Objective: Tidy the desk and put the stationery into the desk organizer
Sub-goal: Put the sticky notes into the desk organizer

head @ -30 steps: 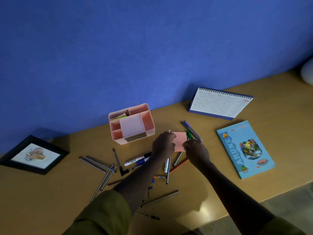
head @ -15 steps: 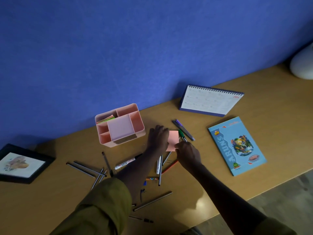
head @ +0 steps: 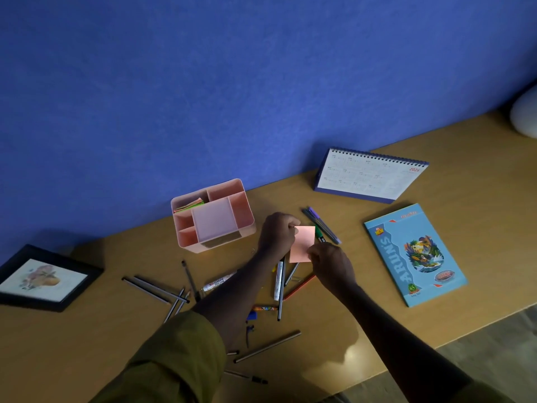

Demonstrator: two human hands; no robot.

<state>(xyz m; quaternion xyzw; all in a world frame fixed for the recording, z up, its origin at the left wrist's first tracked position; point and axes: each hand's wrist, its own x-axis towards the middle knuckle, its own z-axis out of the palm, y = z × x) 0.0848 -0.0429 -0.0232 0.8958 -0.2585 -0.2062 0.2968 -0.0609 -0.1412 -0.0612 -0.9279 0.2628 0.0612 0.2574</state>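
Note:
A pink sticky note pad [head: 302,242] sits just above the desk between my two hands. My left hand [head: 277,234] pinches its upper left corner and my right hand [head: 331,264] grips its lower right edge. The pink desk organizer [head: 247,225] stands to the left by the wall, with folded coloured papers [head: 190,204] in its back-left compartment. Several pens and pencils [head: 161,289] lie scattered on the wooden desk [head: 87,344] below my arms, along with a white marker [head: 218,283]. Purple and green pens [head: 321,225] lie to the right of the pad.
A spiral desk calendar [head: 369,175] stands near the blue wall. A blue notebook [head: 414,254] lies at the right. A black-framed picture [head: 43,277] rests at the far left. A white rounded object [head: 526,114] shows at the right edge. The desk's front edge runs lower right.
Both hands have kept hold of the pink pad. It now looks lifted and more upright between them. The camera view has shifted a little.

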